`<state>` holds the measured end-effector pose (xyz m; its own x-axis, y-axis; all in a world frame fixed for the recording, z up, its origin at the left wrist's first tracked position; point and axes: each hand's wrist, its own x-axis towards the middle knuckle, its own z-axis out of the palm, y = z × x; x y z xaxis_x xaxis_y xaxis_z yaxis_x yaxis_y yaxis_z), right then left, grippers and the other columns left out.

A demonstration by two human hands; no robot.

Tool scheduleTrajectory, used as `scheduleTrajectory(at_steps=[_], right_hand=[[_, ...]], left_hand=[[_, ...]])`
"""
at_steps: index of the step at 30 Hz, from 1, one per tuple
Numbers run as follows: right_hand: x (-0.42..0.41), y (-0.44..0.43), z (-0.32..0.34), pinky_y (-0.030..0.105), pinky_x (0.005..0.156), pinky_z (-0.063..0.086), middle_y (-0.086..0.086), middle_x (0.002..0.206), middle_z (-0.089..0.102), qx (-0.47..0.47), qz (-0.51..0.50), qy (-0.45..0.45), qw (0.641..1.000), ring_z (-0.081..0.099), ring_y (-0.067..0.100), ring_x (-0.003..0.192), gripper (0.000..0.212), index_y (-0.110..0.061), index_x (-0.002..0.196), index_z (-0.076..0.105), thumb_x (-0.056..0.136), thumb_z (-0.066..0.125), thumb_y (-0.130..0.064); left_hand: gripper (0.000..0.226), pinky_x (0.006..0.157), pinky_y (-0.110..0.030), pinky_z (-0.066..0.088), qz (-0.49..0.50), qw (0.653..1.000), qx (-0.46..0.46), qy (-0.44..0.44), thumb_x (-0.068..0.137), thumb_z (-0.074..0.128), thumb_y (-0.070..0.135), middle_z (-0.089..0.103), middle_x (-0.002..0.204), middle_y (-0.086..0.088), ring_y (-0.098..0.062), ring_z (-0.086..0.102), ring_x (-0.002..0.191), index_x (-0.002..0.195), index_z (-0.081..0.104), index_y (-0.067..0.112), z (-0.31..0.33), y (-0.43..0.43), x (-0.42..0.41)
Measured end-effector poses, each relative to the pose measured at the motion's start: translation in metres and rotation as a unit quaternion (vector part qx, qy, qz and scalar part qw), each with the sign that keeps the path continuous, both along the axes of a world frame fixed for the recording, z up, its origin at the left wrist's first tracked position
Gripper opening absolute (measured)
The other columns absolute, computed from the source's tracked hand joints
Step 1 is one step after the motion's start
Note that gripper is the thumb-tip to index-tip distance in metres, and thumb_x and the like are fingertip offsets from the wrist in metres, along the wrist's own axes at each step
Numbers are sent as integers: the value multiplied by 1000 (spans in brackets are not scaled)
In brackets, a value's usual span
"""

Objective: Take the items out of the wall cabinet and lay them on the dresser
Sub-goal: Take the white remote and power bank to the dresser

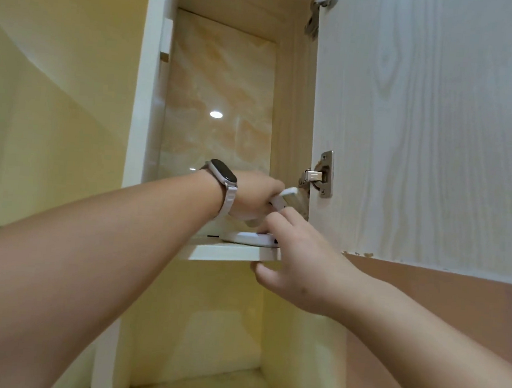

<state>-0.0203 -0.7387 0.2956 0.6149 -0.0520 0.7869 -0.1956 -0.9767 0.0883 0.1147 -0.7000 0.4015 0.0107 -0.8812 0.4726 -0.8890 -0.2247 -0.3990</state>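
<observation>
One white box [290, 196] gripped by left fingers [275, 187].

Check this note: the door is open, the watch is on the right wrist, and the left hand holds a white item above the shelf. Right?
One slip: the head view shows the watch on the left wrist, not the right. The door is open, and the left hand holds a white item above the shelf.

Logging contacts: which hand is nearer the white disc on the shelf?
Right. The right hand reaches the disc at its right edge; the left hand is above it, gripping a white box.
</observation>
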Motion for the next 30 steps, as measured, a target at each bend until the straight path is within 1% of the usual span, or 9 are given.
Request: scheduleTrajectory(at_steps=[2, 4, 9, 12, 16, 21, 24, 27, 30], right_hand=[[-5, 2, -5, 40, 75, 45, 0, 105, 48, -33, -6, -31, 999, 52, 25, 91, 28, -19, 100, 44, 84, 64, -30], [-9, 2, -8, 40, 67, 42, 0, 96, 52, -88, -18, -54, 994, 53, 28, 85, 28, -18, 96, 41, 85, 65, -27], [-21, -6, -16, 37, 45, 43, 8, 73, 58, -210, -13, -139, 968, 52, 34, 58, 26, -5, 89, 59, 70, 77, -9], [-28, -8, -22, 35, 42, 39, 9, 70, 57, -253, -16, -185, 949, 48, 31, 55, 14, -5, 81, 63, 69, 66, 0], [-41, -9, -42, 33, 40, 39, 8, 72, 59, -251, -21, -247, 936, 49, 30, 56, 13, -5, 77, 64, 67, 65, 3], [-57, -12, -77, 30, 47, 42, 4, 77, 59, -139, 43, -337, 930, 52, 23, 61, 11, -3, 83, 63, 73, 66, -1], [-63, -14, -106, 16, 56, 38, -5, 74, 56, 17, 109, -365, 925, 48, 11, 64, 16, -13, 88, 59, 76, 67, -8], [-68, -9, -140, 10, 59, 40, -9, 78, 61, 191, 134, -385, 893, 56, 8, 70, 25, -36, 87, 51, 76, 68, -21], [-73, 4, -173, 12, 62, 44, -21, 84, 64, 336, 146, -397, 842, 60, 1, 75, 22, -34, 85, 56, 83, 73, -22]], left_hand=[[5, 65, -37, 48, -17, 999, -43, 3, 92, 49, 25, 60, 82, -1, -25, 58, 74, 90, 48, 20, -5, 11, -3], [12, 55, -35, 40, -24, 996, -90, -5, 96, 48, 27, 53, 76, 2, -24, 54, 69, 88, 41, 20, -9, 23, -7], [17, 53, -36, 31, -40, 982, -180, -27, 100, 45, 28, 52, 78, 0, -26, 50, 68, 91, 36, 17, -19, 52, -17], [17, 55, -35, 32, -66, 972, -216, -56, 100, 44, 31, 49, 76, 5, -24, 47, 67, 91, 36, 19, -26, 71, -29], [20, 54, -38, 38, -92, 956, -259, -101, 97, 45, 32, 36, 69, 9, -25, 45, 61, 86, 32, 21, -37, 90, -51], [18, 56, -43, 45, -120, 943, -301, -79, 93, 46, 34, 53, 82, 0, -27, 52, 64, 99, 48, 16, -63, 108, -83], [18, 60, -46, 47, -165, 932, -322, -16, 89, 53, 31, 58, 83, 1, -26, 54, 68, 101, 52, 17, -90, 113, -94], [20, 60, -43, 48, -194, 921, -333, 50, 84, 58, 30, 57, 79, 7, -20, 53, 69, 103, 54, 22, -125, 115, -101], [21, 58, -36, 48, -202, 905, -353, 124, 83, 60, 29, 58, 79, 11, -12, 52, 68, 104, 56, 28, -161, 117, -104]])
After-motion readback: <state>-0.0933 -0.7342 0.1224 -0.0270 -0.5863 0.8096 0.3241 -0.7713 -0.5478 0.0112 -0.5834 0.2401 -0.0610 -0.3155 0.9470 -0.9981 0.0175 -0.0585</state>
